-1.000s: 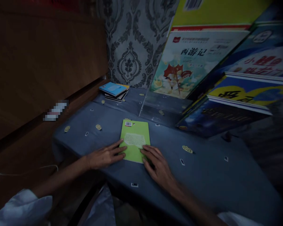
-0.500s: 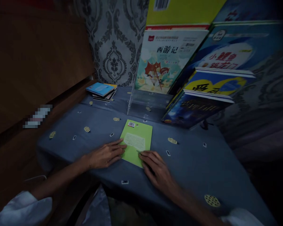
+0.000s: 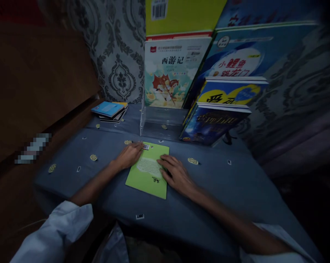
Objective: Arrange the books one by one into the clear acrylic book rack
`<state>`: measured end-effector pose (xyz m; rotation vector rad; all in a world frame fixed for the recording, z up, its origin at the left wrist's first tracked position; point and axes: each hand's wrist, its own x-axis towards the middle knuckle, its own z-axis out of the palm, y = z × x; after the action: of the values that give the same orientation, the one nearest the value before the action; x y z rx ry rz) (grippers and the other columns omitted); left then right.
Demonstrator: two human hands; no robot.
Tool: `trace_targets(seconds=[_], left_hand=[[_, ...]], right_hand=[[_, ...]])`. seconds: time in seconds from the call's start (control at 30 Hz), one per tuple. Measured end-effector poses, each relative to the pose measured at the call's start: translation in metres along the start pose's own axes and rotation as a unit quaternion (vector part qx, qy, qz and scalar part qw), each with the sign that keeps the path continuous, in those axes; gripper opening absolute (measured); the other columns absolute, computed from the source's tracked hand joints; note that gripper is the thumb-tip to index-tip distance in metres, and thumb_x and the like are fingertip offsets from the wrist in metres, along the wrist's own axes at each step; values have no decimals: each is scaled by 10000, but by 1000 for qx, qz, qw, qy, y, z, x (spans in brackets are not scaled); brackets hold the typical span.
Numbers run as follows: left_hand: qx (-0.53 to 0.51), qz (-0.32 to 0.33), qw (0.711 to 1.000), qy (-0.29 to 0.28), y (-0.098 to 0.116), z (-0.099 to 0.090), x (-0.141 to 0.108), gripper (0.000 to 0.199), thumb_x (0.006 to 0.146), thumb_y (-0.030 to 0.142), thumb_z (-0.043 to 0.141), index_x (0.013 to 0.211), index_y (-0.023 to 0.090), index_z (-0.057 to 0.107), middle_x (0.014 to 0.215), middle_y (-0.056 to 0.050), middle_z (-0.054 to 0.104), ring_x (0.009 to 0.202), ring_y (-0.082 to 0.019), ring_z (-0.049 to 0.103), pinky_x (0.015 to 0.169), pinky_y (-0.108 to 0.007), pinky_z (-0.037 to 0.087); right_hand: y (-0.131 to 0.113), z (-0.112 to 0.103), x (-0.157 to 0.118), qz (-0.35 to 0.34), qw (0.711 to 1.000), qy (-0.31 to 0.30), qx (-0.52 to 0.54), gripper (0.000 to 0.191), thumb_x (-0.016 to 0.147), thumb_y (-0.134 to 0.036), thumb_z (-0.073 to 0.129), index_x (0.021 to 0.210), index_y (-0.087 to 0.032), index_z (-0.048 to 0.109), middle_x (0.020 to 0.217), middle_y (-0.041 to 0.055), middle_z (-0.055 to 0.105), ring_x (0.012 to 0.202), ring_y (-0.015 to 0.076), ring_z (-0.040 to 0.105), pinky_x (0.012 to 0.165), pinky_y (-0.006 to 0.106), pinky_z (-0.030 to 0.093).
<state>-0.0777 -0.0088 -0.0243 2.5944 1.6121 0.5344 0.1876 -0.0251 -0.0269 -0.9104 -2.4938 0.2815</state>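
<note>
While our left hand rests at the upper left corner of the green book, beside the printed barcode, our right hand lies at the right edge with its fingertips on the cover. Our left fingers are drawn close together, and we cannot tell whether they pinch the corner or only press on it; our right fingers are loosely bent and slightly parted. We have the book flat on the blue tablecloth, turned a little askew, with a pale block of text and a small dark drawing facing up. Near its far edge we see a clear stand, where a white-covered book leans upright below a yellow-green book. To the right of these we see a blue book with red lettering, then, lower and nearer to us, a yellow-and-blue book and a dark blue book. Well apart from our hands, a small stack of books sits at the far left of the cloth, near the wooden cabinet.
</note>
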Motion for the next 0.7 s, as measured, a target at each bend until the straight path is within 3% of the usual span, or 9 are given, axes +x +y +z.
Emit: trace_targets(seconds=[0.17, 0.3, 0.53, 0.7], left_hand=[[11, -24, 999, 32, 1, 14, 22, 347, 1001, 228, 406, 1257, 112, 609, 1320, -158, 652, 1286, -245, 582, 1099, -425, 455], [19, -50, 997, 48, 7, 17, 23, 322, 995, 232, 436, 1231, 138, 635, 1285, -132, 677, 1265, -236, 596, 1089, -411, 461], [21, -62, 997, 40, 8, 14, 22, 311, 990, 234, 466, 1237, 156, 638, 1309, -128, 665, 1262, -234, 600, 1093, -407, 453], [27, -44, 998, 35, 8, 13, 21, 330, 990, 213, 444, 1251, 139, 632, 1329, -134, 652, 1322, -252, 550, 1105, -437, 434]], right_hand=[[-2, 7, 36, 24, 998, -45, -32, 406, 954, -238, 456, 1320, -149, 609, 1389, 166, 603, 1356, 292, 497, 1163, 568, 326], [4, 16, 52, 31, 998, -51, -38, 448, 963, -246, 443, 1384, -141, 552, 1459, 153, 550, 1400, 271, 459, 1184, 559, 295], [41, 9, 22, 44, 998, 1, -44, 445, 988, -304, 408, 1382, -166, 564, 1448, 147, 561, 1375, 275, 497, 1164, 566, 328], [44, 11, 15, 55, 998, 15, -37, 449, 987, -313, 407, 1397, -201, 554, 1444, 140, 567, 1368, 295, 501, 1128, 601, 348]])
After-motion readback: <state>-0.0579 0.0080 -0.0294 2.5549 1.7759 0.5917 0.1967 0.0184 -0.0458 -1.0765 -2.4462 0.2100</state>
